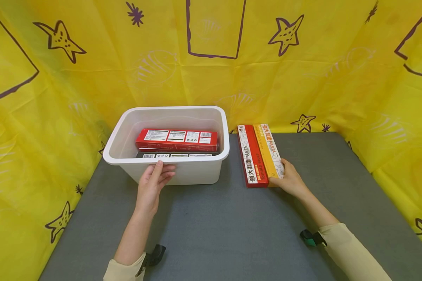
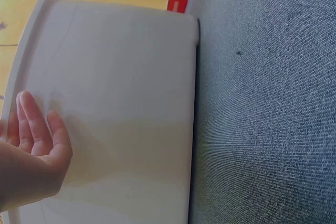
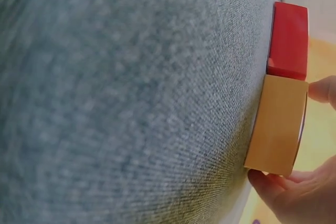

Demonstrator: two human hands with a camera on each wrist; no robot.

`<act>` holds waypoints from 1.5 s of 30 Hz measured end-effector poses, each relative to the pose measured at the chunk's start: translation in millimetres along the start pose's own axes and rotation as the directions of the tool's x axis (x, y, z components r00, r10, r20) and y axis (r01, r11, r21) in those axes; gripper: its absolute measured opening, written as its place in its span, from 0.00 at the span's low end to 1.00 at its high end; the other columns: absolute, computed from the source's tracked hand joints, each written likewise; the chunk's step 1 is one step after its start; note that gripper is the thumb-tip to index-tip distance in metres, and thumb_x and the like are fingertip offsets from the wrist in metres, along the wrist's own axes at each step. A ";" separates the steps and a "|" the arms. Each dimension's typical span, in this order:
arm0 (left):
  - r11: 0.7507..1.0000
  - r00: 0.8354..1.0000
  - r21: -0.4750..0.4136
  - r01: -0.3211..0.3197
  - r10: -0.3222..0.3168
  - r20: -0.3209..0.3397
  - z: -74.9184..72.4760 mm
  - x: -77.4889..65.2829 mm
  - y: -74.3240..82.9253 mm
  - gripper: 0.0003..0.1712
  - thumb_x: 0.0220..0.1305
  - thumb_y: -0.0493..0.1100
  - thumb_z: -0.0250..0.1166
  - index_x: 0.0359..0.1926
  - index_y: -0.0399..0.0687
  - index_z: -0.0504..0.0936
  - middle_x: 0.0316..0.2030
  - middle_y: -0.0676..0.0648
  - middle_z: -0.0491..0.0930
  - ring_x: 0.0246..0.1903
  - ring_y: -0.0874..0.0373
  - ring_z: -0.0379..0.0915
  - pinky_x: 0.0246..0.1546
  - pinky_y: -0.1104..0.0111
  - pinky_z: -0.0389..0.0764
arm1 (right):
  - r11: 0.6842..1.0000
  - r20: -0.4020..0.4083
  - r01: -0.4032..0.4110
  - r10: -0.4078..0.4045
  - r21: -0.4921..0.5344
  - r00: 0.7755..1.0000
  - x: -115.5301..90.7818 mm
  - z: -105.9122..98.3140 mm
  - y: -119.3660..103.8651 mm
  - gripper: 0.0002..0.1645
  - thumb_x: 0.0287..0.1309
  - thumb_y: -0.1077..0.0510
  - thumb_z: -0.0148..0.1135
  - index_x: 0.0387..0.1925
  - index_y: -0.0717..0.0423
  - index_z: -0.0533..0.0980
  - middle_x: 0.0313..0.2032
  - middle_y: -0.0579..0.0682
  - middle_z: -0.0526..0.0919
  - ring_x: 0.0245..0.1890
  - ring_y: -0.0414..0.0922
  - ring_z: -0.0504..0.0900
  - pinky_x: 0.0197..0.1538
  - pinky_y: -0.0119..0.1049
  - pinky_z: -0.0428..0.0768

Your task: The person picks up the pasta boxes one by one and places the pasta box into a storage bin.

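Observation:
A white plastic bin (image 1: 177,173) stands on the left part of the table. My left hand (image 1: 152,183) is at its front wall, the thumb up by the rim and the other fingers loosely bent below it, holding nothing. Right of the bin, a red tomato-sauce pasta box (image 1: 252,158) and a yellow pasta box (image 1: 268,152) lie flat side by side. My right hand (image 1: 290,179) grips the near end of the yellow box, thumb on one side and fingers on the other. In the right wrist view, the yellow box's end (image 3: 278,124) sits between thumb and fingers.
Inside the bin lie a red box (image 1: 177,140) and a dark box (image 1: 176,155) with white labels. The grey table (image 1: 228,234) spreads in front. A yellow patterned cloth (image 1: 253,86) hangs behind and along both sides.

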State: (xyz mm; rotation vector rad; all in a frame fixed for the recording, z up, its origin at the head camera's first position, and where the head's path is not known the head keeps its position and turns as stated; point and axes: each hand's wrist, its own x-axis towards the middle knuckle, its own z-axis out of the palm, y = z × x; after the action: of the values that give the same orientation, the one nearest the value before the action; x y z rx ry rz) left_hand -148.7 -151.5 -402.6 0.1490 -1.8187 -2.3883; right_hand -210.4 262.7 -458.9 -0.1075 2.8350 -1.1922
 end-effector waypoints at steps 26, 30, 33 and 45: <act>1.000 1.000 0.010 0.002 -0.002 -0.005 -1.0 0.2 1.0 0.20 0.72 0.52 0.56 0.49 0.38 0.74 0.36 0.53 0.86 0.35 0.60 0.82 0.50 0.68 0.79 | 0.987 -0.049 0.108 -0.115 -0.121 0.992 -11.1 -8.4 24.1 0.47 0.43 0.43 0.78 0.56 0.67 0.67 0.42 0.60 0.76 0.41 0.53 0.74 0.42 0.46 0.71; 1.000 1.000 0.019 0.007 -0.007 -0.005 -1.0 0.1 0.9 0.21 0.72 0.53 0.56 0.49 0.37 0.74 0.36 0.53 0.86 0.36 0.59 0.82 0.50 0.68 0.79 | 0.983 -0.048 0.139 -0.145 -0.121 0.988 -12.5 -8.3 24.6 0.47 0.41 0.45 0.79 0.55 0.69 0.68 0.43 0.61 0.78 0.41 0.54 0.75 0.44 0.48 0.72; 1.000 1.000 0.023 0.007 -0.007 -0.002 -1.1 -0.2 0.9 0.22 0.72 0.53 0.56 0.50 0.37 0.74 0.36 0.53 0.86 0.37 0.59 0.82 0.50 0.68 0.79 | 0.982 -0.050 0.124 -0.132 -0.139 0.990 -12.7 -8.8 24.2 0.46 0.41 0.46 0.79 0.54 0.69 0.69 0.43 0.62 0.78 0.42 0.55 0.75 0.45 0.49 0.72; 1.000 1.000 0.004 0.010 -0.010 -0.001 -0.1 0.1 0.4 0.20 0.72 0.52 0.55 0.48 0.39 0.74 0.35 0.54 0.86 0.35 0.61 0.82 0.50 0.68 0.79 | 0.990 -0.067 0.045 -0.054 -0.134 0.996 -15.3 -15.3 24.8 0.53 0.42 0.45 0.77 0.63 0.70 0.64 0.50 0.67 0.77 0.48 0.59 0.76 0.50 0.55 0.72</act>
State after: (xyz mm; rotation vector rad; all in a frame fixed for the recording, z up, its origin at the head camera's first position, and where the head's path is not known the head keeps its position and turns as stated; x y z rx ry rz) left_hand -148.8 -151.8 -402.3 0.1599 -1.8272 -2.3909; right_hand -197.4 292.2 -465.5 -0.1459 2.9887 -1.0344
